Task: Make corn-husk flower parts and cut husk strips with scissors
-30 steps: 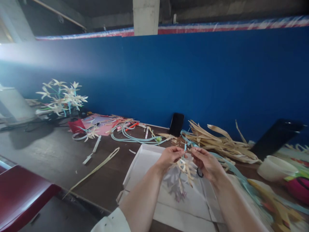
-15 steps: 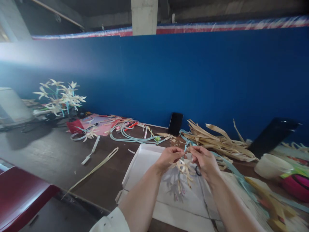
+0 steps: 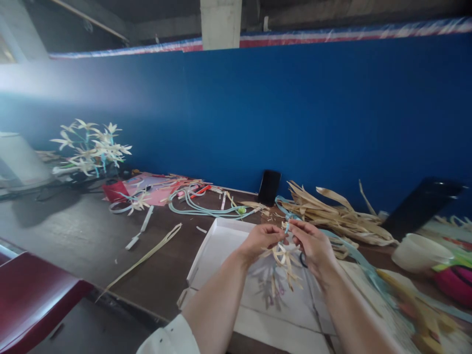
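Observation:
Over the white cardboard box lid point(image 3: 217, 241), my left hand point(image 3: 260, 242) and my right hand point(image 3: 312, 244) meet fingertip to fingertip. Between them is the thin stem of a pale husk flower point(image 3: 284, 260), which hangs upside down with its petals below my fingers. Light blue tape point(image 3: 286, 227) wraps the stem where both hands pinch it. My fingers partly hide the stem. Scissors with a dark handle loop point(image 3: 303, 259) lie beneath my right hand. The flower casts a shadow on the lid.
Dried husks point(image 3: 332, 216) are piled at the back right, near a white cup point(image 3: 420, 253). A phone point(image 3: 269, 188) leans against the blue partition point(image 3: 236, 118). Finished husk flowers point(image 3: 92, 147) stand at the left. Light blue cord point(image 3: 199, 211) and a pale strip point(image 3: 147, 255) lie on the table.
Both hands stay at nearly the same spot. The flower has turned slightly, its petals shifting a little right, and more blue tape shows above the fingertips.

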`<state>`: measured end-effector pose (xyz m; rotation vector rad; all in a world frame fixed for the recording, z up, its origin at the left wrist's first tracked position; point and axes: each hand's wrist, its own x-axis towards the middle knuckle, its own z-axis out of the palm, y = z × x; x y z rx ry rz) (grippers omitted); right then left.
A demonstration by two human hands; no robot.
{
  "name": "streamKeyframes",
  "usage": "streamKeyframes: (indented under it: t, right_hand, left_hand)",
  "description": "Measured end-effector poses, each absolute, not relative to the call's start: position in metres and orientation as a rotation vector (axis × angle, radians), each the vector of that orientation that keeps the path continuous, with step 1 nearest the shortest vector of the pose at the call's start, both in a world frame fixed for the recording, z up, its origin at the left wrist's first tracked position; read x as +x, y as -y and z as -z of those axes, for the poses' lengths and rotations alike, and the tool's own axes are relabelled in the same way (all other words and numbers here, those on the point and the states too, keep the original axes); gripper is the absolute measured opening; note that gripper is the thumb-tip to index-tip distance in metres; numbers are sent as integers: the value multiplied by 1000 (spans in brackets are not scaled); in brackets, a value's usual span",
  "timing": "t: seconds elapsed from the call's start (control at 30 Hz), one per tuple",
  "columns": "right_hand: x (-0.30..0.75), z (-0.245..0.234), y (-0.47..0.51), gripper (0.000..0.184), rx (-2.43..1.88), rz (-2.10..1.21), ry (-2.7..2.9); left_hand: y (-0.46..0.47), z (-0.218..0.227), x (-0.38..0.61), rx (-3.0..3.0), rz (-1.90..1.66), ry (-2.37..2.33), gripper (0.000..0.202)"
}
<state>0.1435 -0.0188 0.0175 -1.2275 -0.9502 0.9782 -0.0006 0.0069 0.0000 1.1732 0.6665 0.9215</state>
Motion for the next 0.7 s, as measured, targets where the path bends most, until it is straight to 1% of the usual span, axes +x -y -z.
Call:
streamKeyframes:
  t: [0.13,0.47,0.6,0.7]
  right_hand:
    - [143,-20,21,42,-1250,-987,959]
    - [139,-27,25,33,-1200,-1089,882]
    - [140,-28,26,31,-1148,-1104,857]
    - [142,-27,25,32,-1122,-1174,843]
  left_hand:
    - [-9,3,0,1154,-933,-665,41]
    - [-11,6,1,1134,-949,-701,36]
    - [-11,5,0,1148,-941,-709,37]
    - [-12,5,-1,1156,-932,-707,39]
